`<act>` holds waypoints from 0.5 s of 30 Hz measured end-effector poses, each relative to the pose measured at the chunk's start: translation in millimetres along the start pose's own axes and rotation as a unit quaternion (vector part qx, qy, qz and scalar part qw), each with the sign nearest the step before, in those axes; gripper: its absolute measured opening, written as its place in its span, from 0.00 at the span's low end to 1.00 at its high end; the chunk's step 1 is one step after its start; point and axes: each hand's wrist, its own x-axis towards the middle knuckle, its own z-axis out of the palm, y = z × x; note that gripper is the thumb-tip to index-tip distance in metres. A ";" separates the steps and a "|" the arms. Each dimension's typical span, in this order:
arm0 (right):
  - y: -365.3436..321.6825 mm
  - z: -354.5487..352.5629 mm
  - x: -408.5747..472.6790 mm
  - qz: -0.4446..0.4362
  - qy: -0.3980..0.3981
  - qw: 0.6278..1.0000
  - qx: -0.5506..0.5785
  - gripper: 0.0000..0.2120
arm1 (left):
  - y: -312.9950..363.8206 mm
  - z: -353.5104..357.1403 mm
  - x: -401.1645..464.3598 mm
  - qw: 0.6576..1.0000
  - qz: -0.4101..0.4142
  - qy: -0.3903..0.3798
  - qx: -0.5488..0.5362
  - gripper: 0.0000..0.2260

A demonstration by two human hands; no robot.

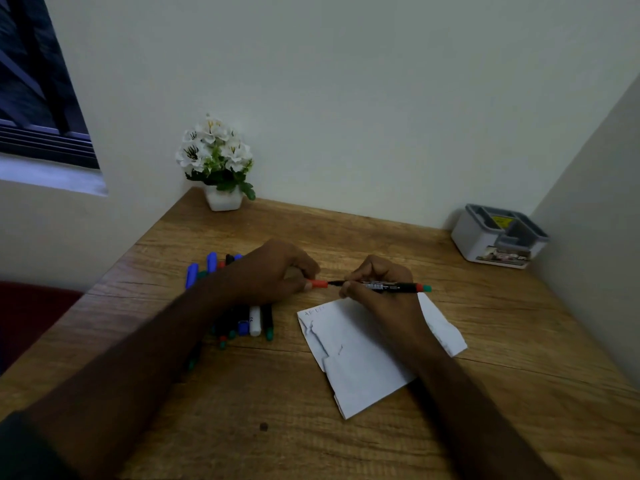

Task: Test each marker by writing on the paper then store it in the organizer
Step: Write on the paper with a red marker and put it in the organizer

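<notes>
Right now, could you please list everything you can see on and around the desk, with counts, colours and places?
marker: one, black barrel, held over the paper
cap: one, red, pulled off, left of the tip
marker pile: several, blue, black, white, green, under the left arm
paper: one, white, creased, desk centre
organizer: one, white and grey, far right corner
flower pot: one, white, far left corner
desk: one, wooden
left hand: pinches cap
right hand: grips marker

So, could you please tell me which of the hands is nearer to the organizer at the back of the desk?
Right. The right hand, gripping the marker, is on the organizer's side, above the paper. The left hand, pinching the red cap, is farther off, over the marker pile.
</notes>
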 end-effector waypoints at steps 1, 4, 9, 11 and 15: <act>-1.1 -2.1 0.3 -0.011 0.005 1.000 0.019 0.03 | 0.6 0.1 -0.3 0.999 0.012 0.033 -0.004 0.10; -0.9 -7.8 1.4 -0.031 0.044 0.994 0.098 0.04 | 2.1 1.1 0.9 0.995 0.046 0.093 -0.010 0.08; 1.3 -10.4 2.8 -0.039 0.092 0.981 0.163 0.03 | 4.2 2.9 0.8 0.991 0.055 0.121 -0.028 0.09; 1.8 -10.5 2.8 -0.040 0.100 0.982 0.157 0.05 | 7.2 3.6 0.0 0.990 0.059 0.121 -0.044 0.09; 1.4 -9.9 2.6 -0.044 0.102 0.981 0.161 0.05 | 10.4 5.4 -0.6 0.989 0.065 0.111 -0.068 0.09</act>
